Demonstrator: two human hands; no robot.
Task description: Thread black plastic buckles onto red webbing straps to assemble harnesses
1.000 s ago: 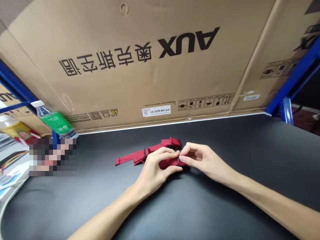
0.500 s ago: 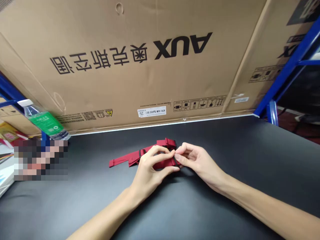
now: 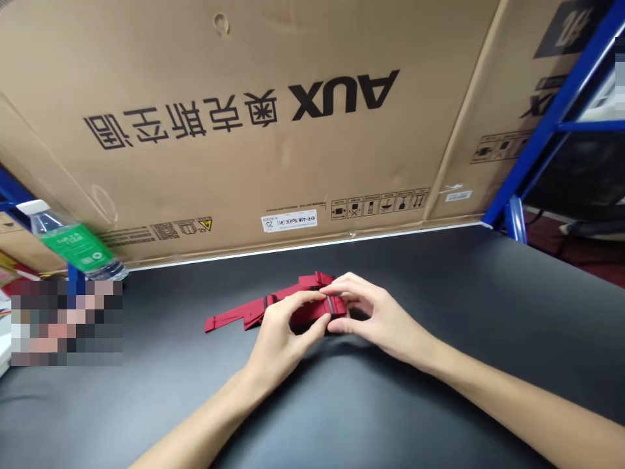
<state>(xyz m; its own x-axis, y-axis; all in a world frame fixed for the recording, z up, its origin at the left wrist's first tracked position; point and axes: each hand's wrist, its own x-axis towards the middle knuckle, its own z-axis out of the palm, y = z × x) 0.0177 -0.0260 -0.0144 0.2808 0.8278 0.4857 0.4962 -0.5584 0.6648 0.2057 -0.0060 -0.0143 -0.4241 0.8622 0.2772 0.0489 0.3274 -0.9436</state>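
Note:
A red webbing strap (image 3: 256,310) with black buckles lies folded on the black table (image 3: 312,404), its loose end pointing left. My left hand (image 3: 288,332) grips the strap's near fold, thumb below and fingers above. At the strap's right end, my right hand (image 3: 366,309) holds the fold beside a dark slider buckle (image 3: 331,305), with the thumb at the lower edge and the fingers over the top. The fingertips of both hands nearly meet there. Part of the strap is hidden behind my fingers.
A large cardboard box (image 3: 234,176) with upside-down print stands along the table's back edge. Blue metal posts (image 3: 541,137) rise on both sides. A plastic bottle with a green label (image 3: 78,247) leans at the left, above a blurred-out patch.
My right hand has opened from a pinch to a wider hold around the strap's right end. My left fingertips have shifted slightly left, and the buckle shows more. The view has turned a little right.

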